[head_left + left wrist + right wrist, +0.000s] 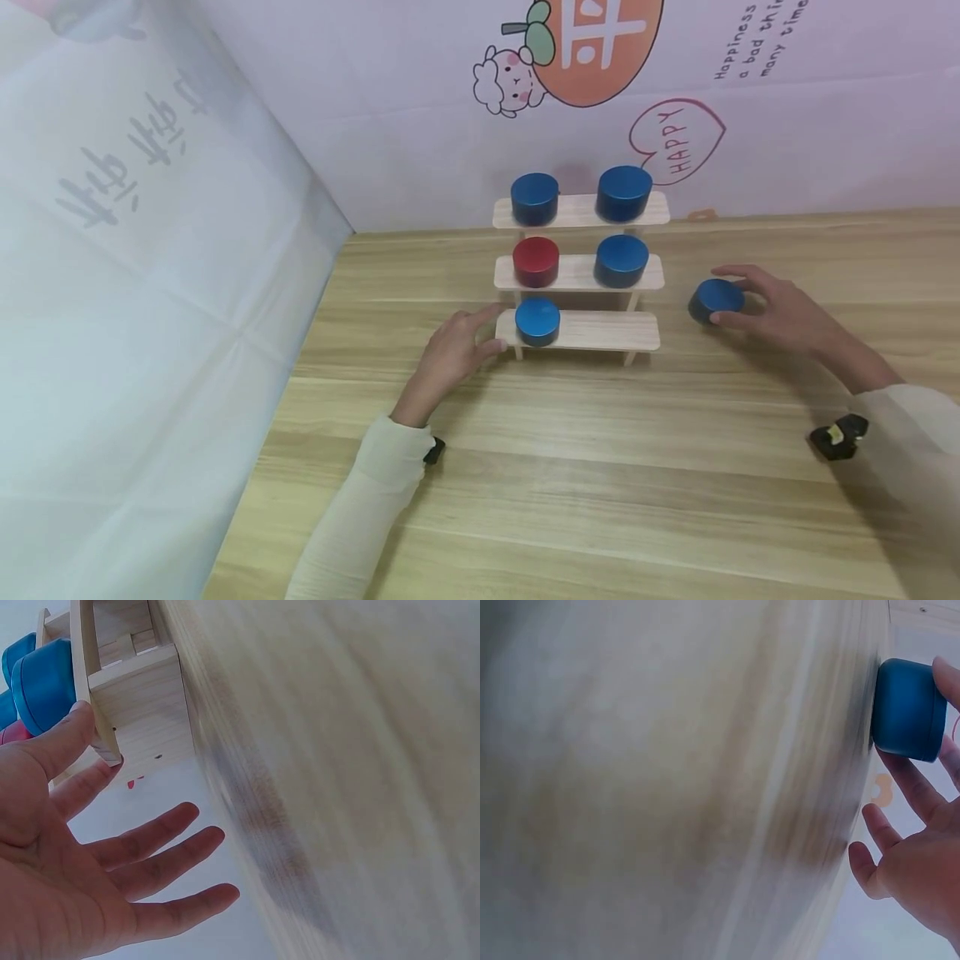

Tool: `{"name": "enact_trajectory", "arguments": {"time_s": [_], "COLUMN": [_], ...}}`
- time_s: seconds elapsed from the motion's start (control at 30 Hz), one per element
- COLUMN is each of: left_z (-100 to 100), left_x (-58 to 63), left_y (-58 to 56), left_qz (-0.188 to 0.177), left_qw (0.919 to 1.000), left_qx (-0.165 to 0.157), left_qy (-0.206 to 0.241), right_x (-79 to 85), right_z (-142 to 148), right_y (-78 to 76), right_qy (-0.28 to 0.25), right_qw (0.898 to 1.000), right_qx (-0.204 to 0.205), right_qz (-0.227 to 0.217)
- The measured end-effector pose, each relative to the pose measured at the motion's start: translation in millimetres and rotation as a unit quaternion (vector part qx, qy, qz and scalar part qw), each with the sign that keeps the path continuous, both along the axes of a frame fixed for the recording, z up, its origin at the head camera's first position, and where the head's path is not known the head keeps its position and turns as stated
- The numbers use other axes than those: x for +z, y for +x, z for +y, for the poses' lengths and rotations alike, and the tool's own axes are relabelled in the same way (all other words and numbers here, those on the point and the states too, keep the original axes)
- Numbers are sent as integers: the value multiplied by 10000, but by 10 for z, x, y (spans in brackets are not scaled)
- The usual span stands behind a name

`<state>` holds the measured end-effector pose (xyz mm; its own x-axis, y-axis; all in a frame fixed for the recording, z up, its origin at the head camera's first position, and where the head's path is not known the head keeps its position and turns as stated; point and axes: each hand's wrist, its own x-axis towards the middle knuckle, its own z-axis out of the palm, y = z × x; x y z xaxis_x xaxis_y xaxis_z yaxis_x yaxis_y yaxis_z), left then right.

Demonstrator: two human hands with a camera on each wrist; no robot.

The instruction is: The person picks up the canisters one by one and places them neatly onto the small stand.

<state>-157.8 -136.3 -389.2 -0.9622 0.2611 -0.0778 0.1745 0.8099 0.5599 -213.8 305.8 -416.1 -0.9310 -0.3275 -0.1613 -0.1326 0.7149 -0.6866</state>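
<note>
My right hand (780, 312) pinches a blue round tin (716, 302) between thumb and fingers, right of the wooden rack. In the right wrist view this tin (909, 710) sits at the tabletop, with a lid seam showing. At the left end of the three-step wooden rack (607, 331), my left hand (452, 350) holds the bottom step between thumb and index finger. Its other fingers (169, 859) spread loose. On that step stands a blue tin (537, 322). The middle step bears a red tin (536, 262) and a blue tin (621, 261).
Two more blue tins, one left (535, 199) and one right (625, 193), stand on the top step. A printed white cloth (420, 150) hangs close behind the rack, and another cloth (150, 333) borders the left side. Wood-grain tabletop (570, 467) extends in front.
</note>
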Motion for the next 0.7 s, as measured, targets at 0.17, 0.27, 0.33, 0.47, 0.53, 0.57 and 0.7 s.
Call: {"name": "enact_trajectory", "arguments": {"time_s": [0.17, 0.27, 0.33, 0.47, 0.53, 0.57, 0.7], "left_z": [-2, 5, 12, 16, 14, 12, 1], "left_x": [2, 12, 14, 9, 13, 14, 28], "left_y": [10, 5, -1, -8, -4, -1, 12], "left_qz": [53, 49, 40, -1, -4, -3, 13], "left_qw": [9999, 9999, 9999, 9999, 9999, 9999, 9999], "left_qx": [-70, -95, -102, -104, -72, -53, -21], "left_qy": [-55, -87, -109, -91, -102, -105, -101], "right_x": [4, 28, 37, 32, 33, 33, 36], "right_z": [-8, -16, -14, -7, -14, -19, -32], "right_y": [-4, -3, -2, 12, 23, 29, 46], "right_qy": [74, 157, 216, 255, 226, 212, 164], "right_qw": [10000, 9999, 9998, 9997, 9997, 9998, 9998], "right_qx": [42, 34, 20, -25, -41, -47, -70], "right_qz": [-32, -37, -40, -49, -32, -7, 110]}}
